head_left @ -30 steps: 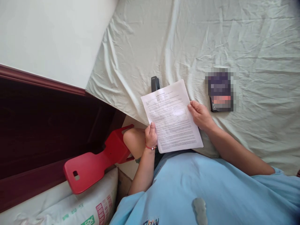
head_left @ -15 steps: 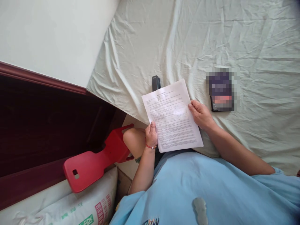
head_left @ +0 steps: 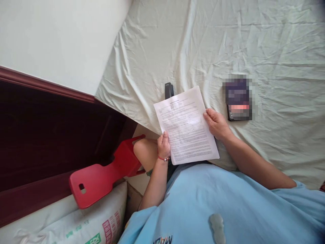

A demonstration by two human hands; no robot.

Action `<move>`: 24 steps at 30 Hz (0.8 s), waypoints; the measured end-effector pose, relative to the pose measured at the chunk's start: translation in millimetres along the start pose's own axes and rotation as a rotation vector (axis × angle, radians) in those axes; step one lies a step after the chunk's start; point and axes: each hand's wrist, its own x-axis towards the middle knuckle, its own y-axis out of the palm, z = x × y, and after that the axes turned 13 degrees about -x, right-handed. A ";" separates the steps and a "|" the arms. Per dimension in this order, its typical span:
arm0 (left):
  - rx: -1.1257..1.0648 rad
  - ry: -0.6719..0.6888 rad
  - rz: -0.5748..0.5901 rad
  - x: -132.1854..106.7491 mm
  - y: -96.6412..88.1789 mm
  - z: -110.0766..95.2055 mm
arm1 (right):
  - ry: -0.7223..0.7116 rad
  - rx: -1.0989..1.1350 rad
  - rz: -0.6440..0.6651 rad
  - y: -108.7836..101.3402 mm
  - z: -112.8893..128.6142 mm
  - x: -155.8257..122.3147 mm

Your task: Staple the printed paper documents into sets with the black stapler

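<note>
A printed sheet of paper (head_left: 186, 130), covered in small lines of text, is held tilted above my lap; I cannot tell if it is one sheet or a few. My left hand (head_left: 164, 145), with a red beaded string at the wrist, pinches its left edge, thumb on top. On the opposite edge, my right hand (head_left: 217, 124) grips it with the thumb over the front and fingers behind. Beyond the paper's top edge lies a black stapler-like object (head_left: 168, 90), its near end hidden by the paper.
The pale green bed sheet (head_left: 157, 44) spreads wrinkled ahead. A phone-like dark object (head_left: 238, 98), mostly pixelated, rests on it at right. To my left are a red plastic chair (head_left: 93, 184), a white printed sack (head_left: 93, 220) and dark red wooden panelling (head_left: 50, 128).
Almost nothing differs. The paper's right side and my right hand have shifted very slightly left; both hands keep their hold.
</note>
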 end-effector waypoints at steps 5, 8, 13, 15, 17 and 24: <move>0.012 0.025 0.025 -1.2 4.6 -4.0 | 0.000 0.015 -0.004 1.3 -0.9 0.3; -0.003 0.025 0.026 -1.5 4.8 -3.7 | 0.003 0.022 -0.001 2.2 -1.6 0.3; -0.002 0.017 0.016 -0.3 -0.7 1.5 | -0.005 0.002 -0.003 1.7 -1.4 0.3; 0.000 0.020 0.018 -0.1 -1.7 2.0 | -0.007 0.001 0.000 1.0 -0.9 0.1; 0.007 0.025 0.028 -0.3 -0.9 1.1 | -0.003 -0.001 0.002 0.4 0.0 -0.2; 0.007 0.021 0.037 -1.2 1.8 -1.3 | 0.016 0.018 0.009 0.0 1.6 -1.0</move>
